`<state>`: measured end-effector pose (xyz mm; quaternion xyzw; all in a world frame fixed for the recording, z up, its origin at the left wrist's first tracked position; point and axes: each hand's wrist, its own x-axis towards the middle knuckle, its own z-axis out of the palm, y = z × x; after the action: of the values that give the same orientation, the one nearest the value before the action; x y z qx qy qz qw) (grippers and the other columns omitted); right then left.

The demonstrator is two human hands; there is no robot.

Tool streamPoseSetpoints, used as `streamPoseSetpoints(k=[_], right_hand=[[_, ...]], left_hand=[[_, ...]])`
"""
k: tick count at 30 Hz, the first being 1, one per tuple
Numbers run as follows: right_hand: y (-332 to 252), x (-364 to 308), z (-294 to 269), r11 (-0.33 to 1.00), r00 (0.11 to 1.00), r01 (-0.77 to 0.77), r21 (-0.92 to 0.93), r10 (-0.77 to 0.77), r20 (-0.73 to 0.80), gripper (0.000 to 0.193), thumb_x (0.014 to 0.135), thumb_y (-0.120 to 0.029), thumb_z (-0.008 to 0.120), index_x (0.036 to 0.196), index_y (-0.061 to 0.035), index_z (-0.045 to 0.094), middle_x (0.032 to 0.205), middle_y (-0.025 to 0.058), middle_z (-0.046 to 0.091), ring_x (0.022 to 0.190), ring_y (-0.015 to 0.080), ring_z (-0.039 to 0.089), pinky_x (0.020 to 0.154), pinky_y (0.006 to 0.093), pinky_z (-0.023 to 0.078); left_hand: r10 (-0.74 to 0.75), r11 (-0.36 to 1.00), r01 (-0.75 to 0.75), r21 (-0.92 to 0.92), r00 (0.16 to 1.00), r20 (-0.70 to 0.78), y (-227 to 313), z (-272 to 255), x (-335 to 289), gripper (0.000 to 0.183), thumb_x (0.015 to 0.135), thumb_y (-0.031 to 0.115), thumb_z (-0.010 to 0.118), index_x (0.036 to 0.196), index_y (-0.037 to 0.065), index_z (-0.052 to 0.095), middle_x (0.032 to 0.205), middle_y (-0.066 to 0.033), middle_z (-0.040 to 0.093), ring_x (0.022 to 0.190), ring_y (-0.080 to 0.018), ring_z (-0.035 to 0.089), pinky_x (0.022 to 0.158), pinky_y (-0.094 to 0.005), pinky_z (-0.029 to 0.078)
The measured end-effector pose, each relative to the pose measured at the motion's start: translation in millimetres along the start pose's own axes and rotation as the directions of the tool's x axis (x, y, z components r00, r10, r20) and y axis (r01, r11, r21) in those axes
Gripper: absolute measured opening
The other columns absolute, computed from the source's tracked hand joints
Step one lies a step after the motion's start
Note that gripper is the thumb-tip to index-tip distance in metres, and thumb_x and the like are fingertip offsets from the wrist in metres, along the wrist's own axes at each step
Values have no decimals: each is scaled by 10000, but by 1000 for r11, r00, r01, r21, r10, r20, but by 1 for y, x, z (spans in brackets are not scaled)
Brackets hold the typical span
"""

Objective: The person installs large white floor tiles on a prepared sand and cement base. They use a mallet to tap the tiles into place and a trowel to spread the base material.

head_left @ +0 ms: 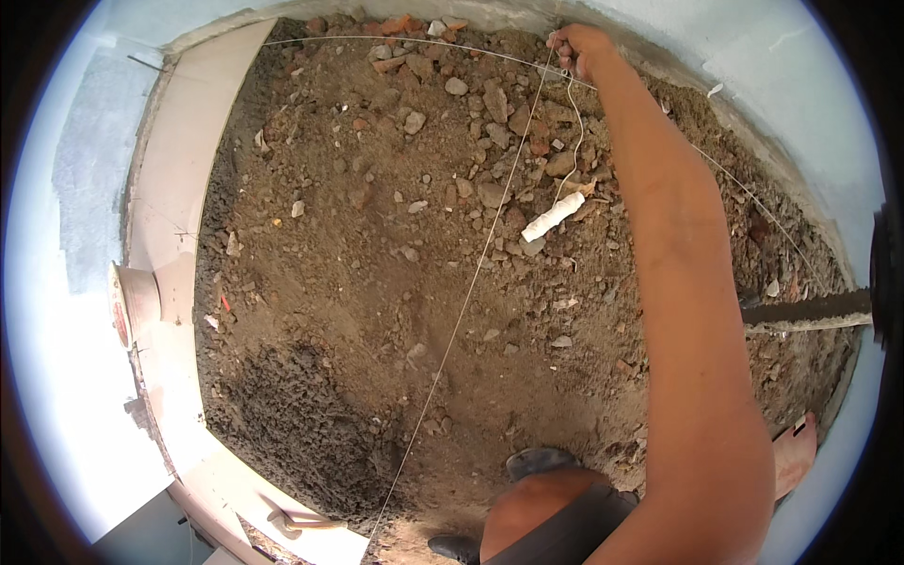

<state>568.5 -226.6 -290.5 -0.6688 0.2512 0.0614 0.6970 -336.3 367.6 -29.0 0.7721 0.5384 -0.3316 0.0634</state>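
My right arm stretches toward the far wall, and my right hand (579,52) is closed, its fingertips pinching a thin white string (490,231) beside the base of the wall. From there the string runs taut toward the lower edge of the view. Below the hand, a loose length of cord leads down to a white roll of wound string (554,217), lying on the rubble. A second taut string (414,40) crosses close to the hand and passes behind my forearm. My left hand is out of view.
Rubble-strewn soil (377,235) fills the floor, with dark wet mortar (292,414) at lower left. Pale slabs (174,179) line the left side, bearing a bucket (139,306) and a trowel (306,522). A mortar-coated bar (810,311) juts in from the right. Light-blue walls (753,66) surround everything.
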Motion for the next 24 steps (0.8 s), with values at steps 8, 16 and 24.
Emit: streamPoseSetpoints(k=[8,16,24], right_hand=[[-10,-13,-2,993,1000,-2,-118,6,27,191,959,-112,525,1037,57,567,939,159,698,476,84,446,393,242,425],[-1,-5,-7,999,998,-18,36,16,59,299,994,-167,510,1218,32,500,930,156,701,486,97,482,397,241,414],[-5,-19,-9,986,998,28,-166,-38,-55,168,975,-125,527,1031,7,616,936,125,692,521,134,500,504,326,501]], left_hand=[[-74,981,76,-179,997,15,-55,35,19,766,909,520,643,1436,17,407,867,-145,732,462,-113,423,437,-271,361],[-13,993,12,-118,1000,-3,-68,38,27,753,920,515,628,1432,7,410,862,-157,730,485,-117,459,448,-274,373],[-13,988,18,-156,999,29,-58,45,3,727,930,491,629,1427,8,410,850,-144,729,512,-126,508,460,-270,392]])
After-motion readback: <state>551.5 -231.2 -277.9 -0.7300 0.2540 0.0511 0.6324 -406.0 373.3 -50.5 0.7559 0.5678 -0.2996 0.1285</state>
